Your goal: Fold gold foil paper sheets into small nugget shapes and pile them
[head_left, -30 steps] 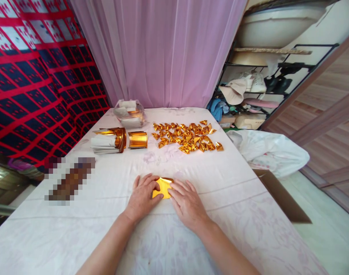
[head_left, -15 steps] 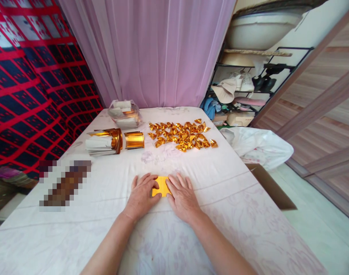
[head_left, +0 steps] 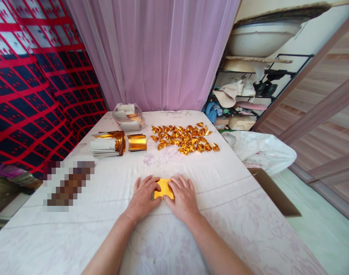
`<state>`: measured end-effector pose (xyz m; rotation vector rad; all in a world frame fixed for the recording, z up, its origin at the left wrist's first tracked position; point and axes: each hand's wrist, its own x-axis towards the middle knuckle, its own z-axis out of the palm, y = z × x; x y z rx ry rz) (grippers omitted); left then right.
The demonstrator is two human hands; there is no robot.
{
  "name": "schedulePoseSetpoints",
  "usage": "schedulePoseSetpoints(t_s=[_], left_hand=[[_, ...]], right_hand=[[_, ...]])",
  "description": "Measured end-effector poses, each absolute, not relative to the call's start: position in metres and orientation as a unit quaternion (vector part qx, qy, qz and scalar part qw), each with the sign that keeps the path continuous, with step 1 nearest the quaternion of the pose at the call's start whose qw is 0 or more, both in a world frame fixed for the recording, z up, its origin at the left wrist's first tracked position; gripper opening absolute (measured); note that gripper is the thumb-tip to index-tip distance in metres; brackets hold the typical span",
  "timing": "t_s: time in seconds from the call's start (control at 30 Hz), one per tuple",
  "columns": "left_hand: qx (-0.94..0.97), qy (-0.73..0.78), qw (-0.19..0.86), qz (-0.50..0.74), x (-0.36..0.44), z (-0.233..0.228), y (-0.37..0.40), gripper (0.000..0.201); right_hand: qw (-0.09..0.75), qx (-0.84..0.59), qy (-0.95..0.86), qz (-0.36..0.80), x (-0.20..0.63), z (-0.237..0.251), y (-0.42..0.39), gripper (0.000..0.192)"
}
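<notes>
A small yellow-gold sheet of paper (head_left: 164,188) lies on the cloth-covered table (head_left: 128,244) in front of me. My left hand (head_left: 142,196) grips its left edge between thumb and index finger, the other fingers resting on the cloth. On the opposite edge, my right hand (head_left: 184,196) has thumb and fingertips closed on the paper. Beyond my hands are several folded shiny gold foil pieces (head_left: 188,140) in a loose spread. To their left is a small stack of gold foil sheets (head_left: 137,142), beside a larger curled stack of foil paper (head_left: 107,145).
A clear plastic bag of paper (head_left: 128,117) stands at the table's far left. A pixelated patch (head_left: 69,185) covers something at left. Right of the table are a white plastic bag (head_left: 262,151), a brown cardboard piece (head_left: 277,193) and a shelf rack (head_left: 283,71).
My right thumb has moved inward along the paper's near edge, toward the left thumb. The paper stays between both hands. The whole view has shifted slightly.
</notes>
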<state>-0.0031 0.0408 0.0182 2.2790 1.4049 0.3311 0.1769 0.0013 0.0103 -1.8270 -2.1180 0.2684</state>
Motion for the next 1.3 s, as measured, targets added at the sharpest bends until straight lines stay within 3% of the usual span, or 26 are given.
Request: schedulePoseSetpoints(t_s=[0.4, 0.63, 0.97, 1.13, 1.3], left_hand=[[0.818, 0.483, 0.304, 0.070, -0.011, 0.030, 0.047, 0.030], [0.822, 0.469, 0.318, 0.062, -0.015, 0.031, 0.050, 0.036], [0.837, 0.457, 0.290, 0.088, -0.018, 0.023, 0.048, 0.041], [0.833, 0.465, 0.284, 0.095, -0.017, 0.024, 0.047, 0.040], [0.829, 0.467, 0.292, 0.095, -0.016, 0.025, 0.047, 0.030]], right_hand=[[0.122, -0.601, -0.761, 0.212, 0.206, 0.016, 0.007, 0.048], [0.116, -0.574, -0.781, 0.219, 0.213, 0.014, 0.008, 0.056], [0.157, -0.568, -0.789, 0.173, 0.210, 0.009, 0.004, 0.052], [0.182, -0.576, -0.783, 0.147, 0.207, 0.008, 0.004, 0.034], [0.190, -0.578, -0.781, 0.142, 0.206, 0.007, 0.006, 0.031]])
